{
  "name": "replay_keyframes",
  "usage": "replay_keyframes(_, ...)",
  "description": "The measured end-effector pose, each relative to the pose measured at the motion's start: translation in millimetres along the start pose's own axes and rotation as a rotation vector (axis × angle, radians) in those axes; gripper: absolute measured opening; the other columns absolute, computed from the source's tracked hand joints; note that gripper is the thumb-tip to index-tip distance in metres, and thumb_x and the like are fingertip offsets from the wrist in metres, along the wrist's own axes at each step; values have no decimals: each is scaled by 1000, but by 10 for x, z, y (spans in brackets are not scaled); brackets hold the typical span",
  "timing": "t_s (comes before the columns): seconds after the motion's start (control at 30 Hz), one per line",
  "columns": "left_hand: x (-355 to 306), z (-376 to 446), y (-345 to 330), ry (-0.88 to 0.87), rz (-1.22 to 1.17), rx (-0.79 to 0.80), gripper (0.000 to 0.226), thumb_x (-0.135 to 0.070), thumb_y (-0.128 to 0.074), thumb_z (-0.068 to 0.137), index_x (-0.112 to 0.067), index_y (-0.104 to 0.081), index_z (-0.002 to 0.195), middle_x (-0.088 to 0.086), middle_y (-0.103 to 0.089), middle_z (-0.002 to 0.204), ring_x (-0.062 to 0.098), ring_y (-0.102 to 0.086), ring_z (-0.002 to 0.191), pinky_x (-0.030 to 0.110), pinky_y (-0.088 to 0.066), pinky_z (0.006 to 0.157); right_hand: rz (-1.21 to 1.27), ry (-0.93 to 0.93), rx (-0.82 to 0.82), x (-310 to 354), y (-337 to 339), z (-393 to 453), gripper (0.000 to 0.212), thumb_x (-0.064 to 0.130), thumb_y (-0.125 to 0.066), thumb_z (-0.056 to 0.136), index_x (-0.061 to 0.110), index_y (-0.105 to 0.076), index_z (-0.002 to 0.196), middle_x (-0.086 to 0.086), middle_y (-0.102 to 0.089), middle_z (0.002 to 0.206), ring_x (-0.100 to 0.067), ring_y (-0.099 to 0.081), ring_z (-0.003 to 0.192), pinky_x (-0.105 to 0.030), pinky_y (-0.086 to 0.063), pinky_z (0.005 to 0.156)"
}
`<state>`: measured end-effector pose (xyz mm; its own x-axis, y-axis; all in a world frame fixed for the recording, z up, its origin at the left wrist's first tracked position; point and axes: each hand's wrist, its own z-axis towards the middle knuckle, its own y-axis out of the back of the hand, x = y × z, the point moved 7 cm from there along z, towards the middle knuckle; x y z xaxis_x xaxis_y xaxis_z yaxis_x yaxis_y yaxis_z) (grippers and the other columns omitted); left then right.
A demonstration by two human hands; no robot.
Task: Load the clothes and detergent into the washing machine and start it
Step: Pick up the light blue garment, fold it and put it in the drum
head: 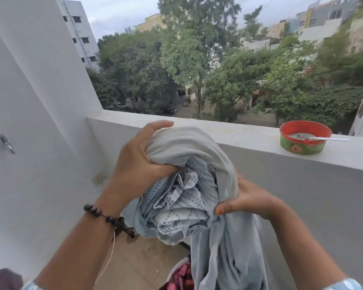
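Observation:
A bundle of pale blue-grey clothes (189, 185), partly printed with small dots, is held up in front of me on a balcony. My left hand (138, 162) grips the top left of the bundle. My right hand (247, 198) pinches its right side, thumb on the cloth. Loose fabric hangs down from the bundle toward a basket (181, 273) holding pink and dark clothes at the bottom edge. No washing machine or detergent bottle is in view.
A white parapet ledge (228, 139) runs across in front of me. On it at the right stands a red and green tin (304, 138) with a spoon lying in it. A white wall (29, 122) with a metal hook closes the left side. Trees and buildings lie beyond.

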<state>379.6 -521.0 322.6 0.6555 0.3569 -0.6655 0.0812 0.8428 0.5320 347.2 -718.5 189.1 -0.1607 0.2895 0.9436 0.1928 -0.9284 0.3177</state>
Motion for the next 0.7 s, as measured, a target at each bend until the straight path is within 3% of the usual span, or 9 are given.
replay_keyframes(0.1, -22, 54, 126, 8, -87, -47, 80, 3, -91, 53, -27, -63, 121, -18, -72, 103, 2, -68, 89, 16, -53, 78, 26, -86, -67, -174, -50, 7, 105, 35, -94, 51, 44, -37, 138, 28, -57, 126, 9, -55, 117, -18, -48, 98)
replay_keyframes(0.23, 110, 16, 206, 59, -62, -10, 75, -18, -88, 50, -32, -65, 120, -14, -73, 108, 8, -68, 100, 27, -54, 89, -13, -97, -122, -167, 3, 23, 57, 12, -92, 62, 28, -66, 110, 11, -74, 104, -3, -68, 96, -26, -56, 83)
replay_keyframes(0.37, 260, -95, 259, 111, -13, 27, 72, -33, -85, 48, -37, -66, 117, -15, -74, 105, 7, -69, 98, 35, -54, 91, -86, -31, -285, -67, 391, -31, 20, 0, -82, 73, 0, -67, 86, 1, -66, 72, -9, -57, 69, -23, -47, 62)
replay_keyframes(0.43, 323, -138, 259, 134, -27, 32, 71, -40, -81, 47, -37, -67, 117, -15, -74, 105, 7, -69, 99, 36, -54, 91, -80, 20, -323, 44, 550, -70, 16, -5, -79, 73, -1, -67, 83, -3, -65, 71, -10, -56, 69, -27, -45, 65)
replay_keyframes(0.53, 376, -144, 239, 138, -51, 18, 69, -37, -83, 50, -37, -67, 117, -15, -73, 106, 6, -68, 100, 35, -53, 87, -15, 131, -337, 323, 650, -135, 28, 0, -78, 63, 2, -71, 90, -15, -71, 83, -12, -61, 77, -31, -49, 71)
replay_keyframes(0.63, 352, -144, 209, 95, -85, -40, 63, -25, -84, 53, -39, -67, 113, -17, -73, 104, 4, -68, 97, 28, -51, 81, 78, 216, -294, 509, 635, -174, 37, 0, -68, 56, 21, -76, 85, 0, -73, 84, -5, -65, 80, -22, -52, 71)
replay_keyframes(0.7, 320, -136, 246, 56, -253, -141, 58, -21, -83, 54, -34, -69, 109, -11, -74, 104, 10, -69, 98, 29, -55, 79, 122, 198, -179, 485, 499, -162, 44, 3, -70, 59, 32, -76, 92, 6, -75, 92, -6, -68, 87, -23, -53, 74)
